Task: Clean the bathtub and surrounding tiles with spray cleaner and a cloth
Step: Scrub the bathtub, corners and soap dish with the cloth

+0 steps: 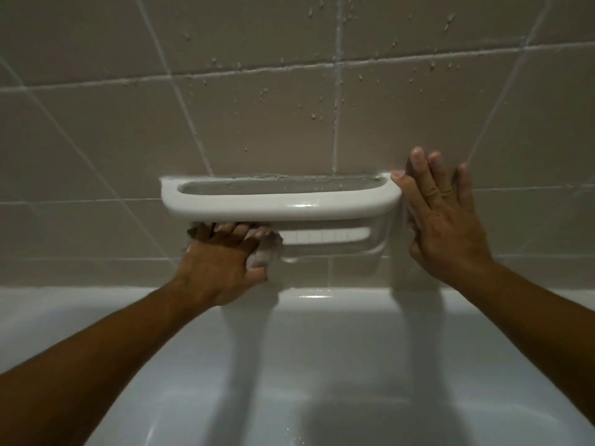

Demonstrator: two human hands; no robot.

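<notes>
A white ceramic soap dish with a grab bar (283,206) is set into the beige wall tiles (257,123) above the white bathtub (322,349). My left hand (222,259) is under the bar at the dish's left end, closed around a pale cloth (267,249) pressed into the recess. My right hand (447,217) lies flat on the tiles just right of the dish, fingers spread, thumb tip touching the bar's right end. Droplets speckle the tiles above the dish. No spray bottle is in view.
The tub's back rim (322,296) runs along the wall just below the dish. Both forearms reach across the tub basin, casting shadows on its wet inner wall.
</notes>
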